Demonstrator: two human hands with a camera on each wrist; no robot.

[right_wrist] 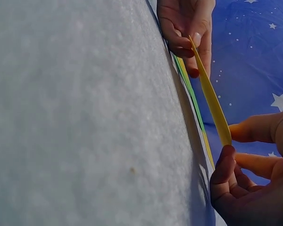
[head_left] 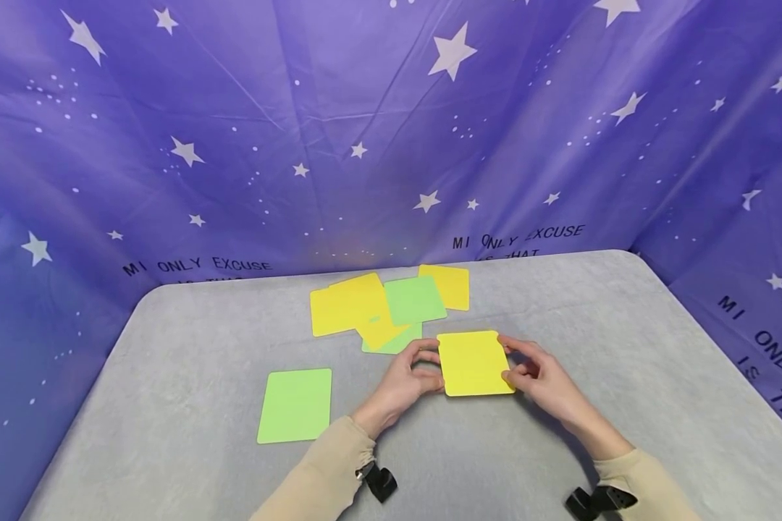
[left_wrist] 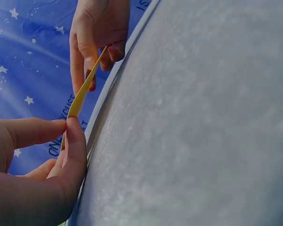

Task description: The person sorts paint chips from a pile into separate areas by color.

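Note:
Between both hands is a yellow square card with rounded corners, raised off the grey table. My left hand pinches its left edge between thumb and fingers. At its right edge, my right hand pinches it the same way. Seen edge-on in the left wrist view, the thin yellow card spans from one hand to the other. The right wrist view likewise shows the card almost as a line, held at both ends above the table surface.
Beyond the hands lies an overlapping group of yellow cards and green cards. A single green card lies left of my left forearm. The grey table ends at the back against a purple star-patterned curtain.

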